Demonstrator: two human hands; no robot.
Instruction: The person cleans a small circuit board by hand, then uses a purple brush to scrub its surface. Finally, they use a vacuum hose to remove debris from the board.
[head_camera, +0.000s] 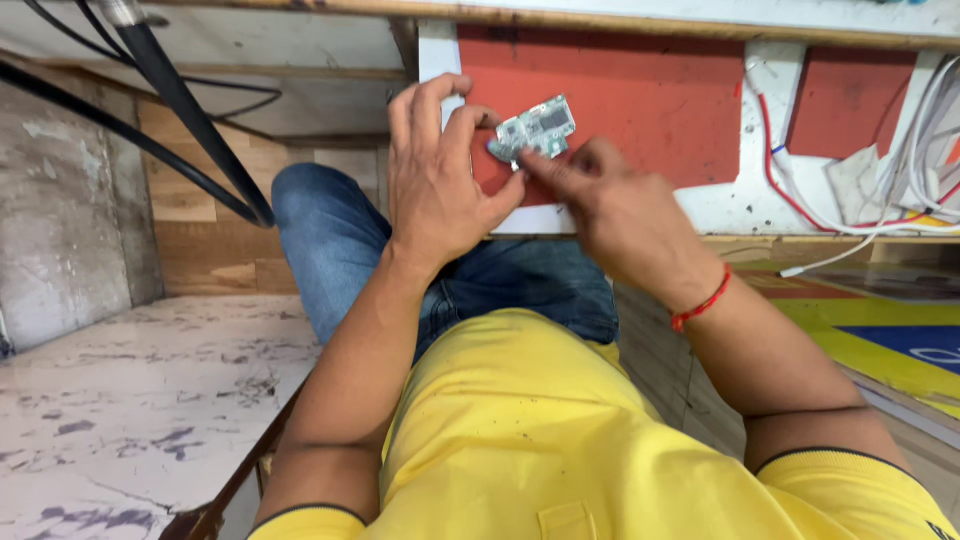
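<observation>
The left hand (435, 175) pinches a small green circuit board (538, 128) by its left end, thumb and fingers closed on it, and holds it just over the near edge of the red mat (640, 100) on the tabletop (720, 205). The right hand (610, 205) comes in from the right with its forefinger stretched out, the tip touching the board's lower edge; its other fingers curl in loosely, and whether they press on anything small cannot be told. The board sits tilted, its component side up toward the camera.

In my judgement, the work goes best if the left hand keeps its grip at the bare edge (not across the components) and braces the wrist against the tabletop edge, so that the right forefinger can press or probe without the board swinging. Light, steady pressure seems wise. White and red wires (860, 215) lie well apart on the right.
</observation>
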